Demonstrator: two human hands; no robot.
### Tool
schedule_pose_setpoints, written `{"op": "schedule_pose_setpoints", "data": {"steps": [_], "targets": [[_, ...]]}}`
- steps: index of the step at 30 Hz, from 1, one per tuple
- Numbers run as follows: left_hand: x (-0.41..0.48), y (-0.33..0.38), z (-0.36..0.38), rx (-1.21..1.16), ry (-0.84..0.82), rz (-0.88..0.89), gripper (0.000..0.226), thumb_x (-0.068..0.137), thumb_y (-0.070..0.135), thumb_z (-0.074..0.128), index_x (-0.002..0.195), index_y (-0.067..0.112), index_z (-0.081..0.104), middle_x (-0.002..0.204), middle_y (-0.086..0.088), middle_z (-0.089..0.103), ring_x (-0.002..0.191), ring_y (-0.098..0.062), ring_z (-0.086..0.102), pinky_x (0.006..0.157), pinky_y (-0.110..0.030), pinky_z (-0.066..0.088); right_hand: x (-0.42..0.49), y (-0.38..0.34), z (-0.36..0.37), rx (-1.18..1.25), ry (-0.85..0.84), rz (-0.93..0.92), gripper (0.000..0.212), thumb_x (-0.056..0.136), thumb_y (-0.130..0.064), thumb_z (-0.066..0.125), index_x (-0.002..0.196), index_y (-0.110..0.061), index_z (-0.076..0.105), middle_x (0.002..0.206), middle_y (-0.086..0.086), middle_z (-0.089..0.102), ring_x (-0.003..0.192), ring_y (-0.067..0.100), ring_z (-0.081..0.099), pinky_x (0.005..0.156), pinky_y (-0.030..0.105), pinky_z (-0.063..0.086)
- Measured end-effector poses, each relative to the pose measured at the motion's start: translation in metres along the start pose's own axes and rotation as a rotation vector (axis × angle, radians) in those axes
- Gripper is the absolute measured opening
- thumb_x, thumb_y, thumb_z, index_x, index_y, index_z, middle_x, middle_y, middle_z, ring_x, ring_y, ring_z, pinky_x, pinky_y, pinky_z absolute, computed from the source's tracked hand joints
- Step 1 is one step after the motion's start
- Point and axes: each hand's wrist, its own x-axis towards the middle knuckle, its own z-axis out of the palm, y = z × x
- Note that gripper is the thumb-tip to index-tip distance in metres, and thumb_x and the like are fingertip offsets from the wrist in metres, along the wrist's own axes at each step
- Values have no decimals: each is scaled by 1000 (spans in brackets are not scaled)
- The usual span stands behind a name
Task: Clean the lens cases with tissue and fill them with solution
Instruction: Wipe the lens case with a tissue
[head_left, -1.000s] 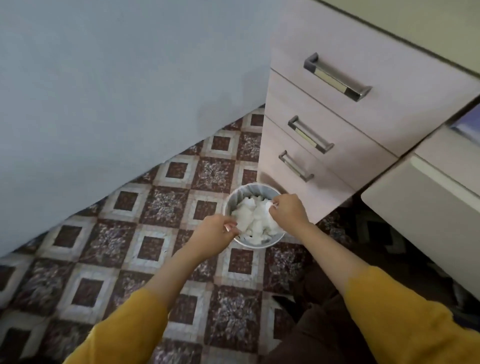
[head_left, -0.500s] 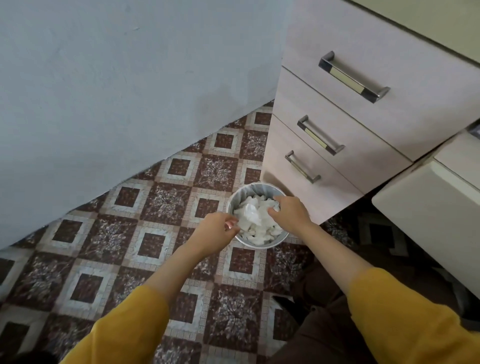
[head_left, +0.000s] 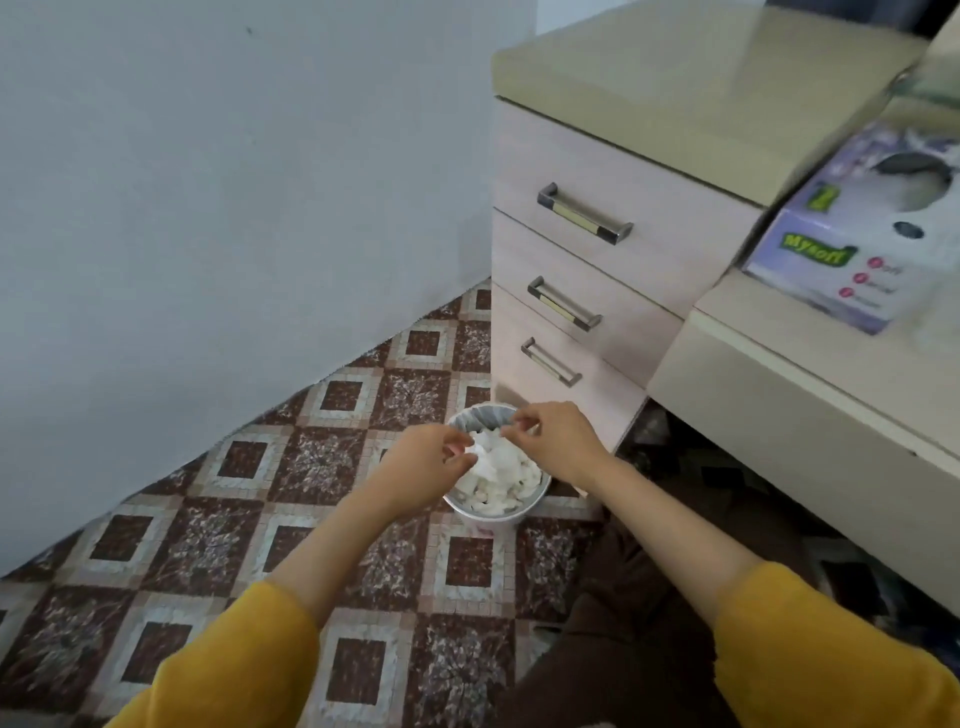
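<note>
A small round waste bin (head_left: 470, 512) stands on the tiled floor, full of crumpled white tissues. Both my hands hover just above it. My left hand (head_left: 421, 462) pinches a crumpled white tissue (head_left: 488, 454) at its left side. My right hand (head_left: 558, 436) has its fingertips drawn together at the tissue's upper right edge, with a bit of white showing between them. No lens case or solution bottle is in view.
A pale drawer cabinet (head_left: 597, 260) with three metal handles stands right behind the bin. A purple tissue box (head_left: 857, 260) sits on the desk (head_left: 779, 395) at right. A grey wall (head_left: 208, 208) closes the left side. My knee is at lower right.
Both hands have lifted a little from the bin's contents, with a tissue now raised between them. The view has tilted up, bringing the cabinet top and the tissue box into sight.
</note>
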Motion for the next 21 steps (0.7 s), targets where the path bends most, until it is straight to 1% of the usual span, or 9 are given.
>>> {"op": "schedule_pose_setpoints", "data": {"steps": [2, 4, 5, 7, 9, 12, 16, 21], "targets": [[-5, 19, -5, 13, 17, 54, 28, 90, 28, 56, 114, 14, 63, 109, 1, 66, 93, -9, 58, 81, -20, 43, -17, -7, -20, 7, 44, -35, 34, 87, -38, 57, 104, -11, 68, 99, 5, 68, 87, 16, 59, 74, 29, 45], [-8, 41, -11, 43, 41, 116, 27, 90, 29, 56, 113, 17, 63, 108, 2, 66, 92, -7, 57, 80, -18, 40, -34, -11, -44, 31, 91, -71, 37, 88, -37, 57, 110, -9, 66, 106, 6, 68, 95, 19, 60, 85, 34, 47], [-9, 53, -14, 55, 55, 147, 27, 90, 29, 56, 113, 17, 63, 107, 3, 66, 90, -6, 56, 79, -17, 40, -43, -13, -57, 38, 119, -80, 39, 88, -38, 57, 114, -10, 64, 109, 5, 67, 101, 19, 59, 89, 34, 45], [-9, 79, -21, 62, 82, 224, 27, 89, 29, 57, 113, 17, 64, 107, 2, 66, 89, -5, 55, 81, -19, 41, -61, -14, -87, 25, 169, -99, 41, 89, -39, 56, 120, -14, 60, 114, 1, 65, 107, 17, 57, 92, 29, 43], [-7, 105, -28, 69, 95, 304, 29, 88, 29, 58, 114, 17, 63, 108, 2, 65, 91, -6, 56, 84, -21, 43, -77, -13, -117, -12, 225, -102, 41, 90, -40, 54, 122, -16, 58, 116, 0, 64, 108, 15, 56, 91, 27, 40], [-1, 147, -32, 58, 105, 414, 29, 88, 28, 59, 113, 16, 63, 108, 2, 65, 91, -7, 57, 82, -18, 40, -103, -2, -163, -92, 353, -47, 39, 89, -41, 55, 120, -17, 61, 114, 0, 65, 108, 16, 56, 92, 30, 42], [9, 200, -28, 64, 92, 549, 27, 88, 26, 59, 112, 15, 64, 108, 0, 65, 92, -9, 57, 79, -17, 37, -135, 27, -211, -219, 443, 36, 42, 90, -43, 52, 123, -17, 58, 115, 1, 64, 108, 19, 55, 89, 31, 42], [24, 255, -7, 87, 22, 638, 27, 89, 29, 57, 113, 18, 63, 110, 3, 64, 95, -7, 56, 79, -16, 36, -175, 71, -248, -233, 550, 206, 42, 89, -43, 53, 122, -17, 59, 115, 1, 64, 108, 18, 56, 91, 31, 43]]}}
